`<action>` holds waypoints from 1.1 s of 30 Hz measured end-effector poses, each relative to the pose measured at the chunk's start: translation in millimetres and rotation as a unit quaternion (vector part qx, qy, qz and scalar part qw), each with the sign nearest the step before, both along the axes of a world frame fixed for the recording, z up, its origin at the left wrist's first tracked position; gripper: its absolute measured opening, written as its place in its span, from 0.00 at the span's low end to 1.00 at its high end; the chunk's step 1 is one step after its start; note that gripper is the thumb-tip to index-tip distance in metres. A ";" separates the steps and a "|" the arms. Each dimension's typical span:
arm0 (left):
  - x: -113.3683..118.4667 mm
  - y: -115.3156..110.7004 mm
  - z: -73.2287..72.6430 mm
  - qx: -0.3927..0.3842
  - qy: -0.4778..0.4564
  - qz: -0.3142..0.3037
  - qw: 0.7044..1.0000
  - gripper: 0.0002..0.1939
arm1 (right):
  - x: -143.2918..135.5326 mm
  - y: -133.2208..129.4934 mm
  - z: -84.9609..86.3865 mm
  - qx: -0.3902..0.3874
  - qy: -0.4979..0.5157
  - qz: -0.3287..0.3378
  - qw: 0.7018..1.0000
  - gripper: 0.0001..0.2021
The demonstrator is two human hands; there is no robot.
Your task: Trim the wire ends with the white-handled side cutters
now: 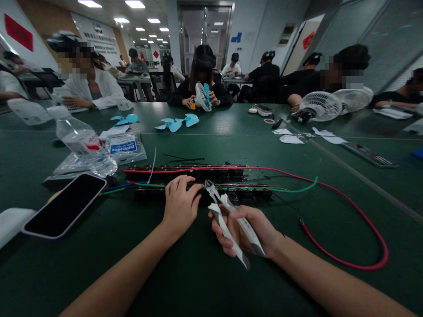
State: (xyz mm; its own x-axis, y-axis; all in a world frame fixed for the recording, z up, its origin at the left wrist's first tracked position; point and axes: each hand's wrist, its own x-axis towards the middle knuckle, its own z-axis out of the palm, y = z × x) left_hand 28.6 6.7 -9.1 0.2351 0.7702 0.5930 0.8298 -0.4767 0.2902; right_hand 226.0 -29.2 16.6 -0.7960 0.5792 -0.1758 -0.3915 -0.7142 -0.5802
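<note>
Two long black strips lie side by side on the green table. My left hand (181,200) rests on the nearer black strip (257,193), its fingers bent over the green wire (306,187); whether the fingertips pinch anything is too small to tell. In my right hand (244,229) are diagonal cutters (246,231) with white and grey handles spread apart, their jaws close to my left fingertips. A red wire (363,211) runs along the farther black strip (214,171) and loops round on the right. One white cable tie (152,165) stands up from the strips.
To the left are a phone (68,204), a white object (13,222), a plastic bottle (79,138) and a plastic bag (127,145). Blue fan blades (173,124) lie farther back on the table (346,281). Several people sit around, one holding a small fan (202,97).
</note>
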 end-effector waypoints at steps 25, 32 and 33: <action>-3.9 1.4 6.7 -0.106 -0.042 -0.212 0.971 0.15 | 11.9 5.8 24.7 0.307 -0.317 -0.148 0.885 0.14; -5.9 5.0 1.8 -0.069 -0.061 -0.255 0.963 0.07 | 12.1 8.2 26.8 0.331 -0.388 -0.147 0.848 0.14; -6.5 5.3 1.7 -0.067 -0.074 -0.266 0.959 0.07 | 12.4 8.5 27.6 0.330 -0.400 -0.146 0.843 0.14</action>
State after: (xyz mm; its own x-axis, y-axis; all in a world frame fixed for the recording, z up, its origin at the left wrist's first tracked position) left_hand 22.1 12.0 -7.4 0.5367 0.6357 0.5548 0.4240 -0.7717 0.4740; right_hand 238.4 -20.8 44.2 -0.3823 0.9116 -0.1509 0.2097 -0.0734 -0.9750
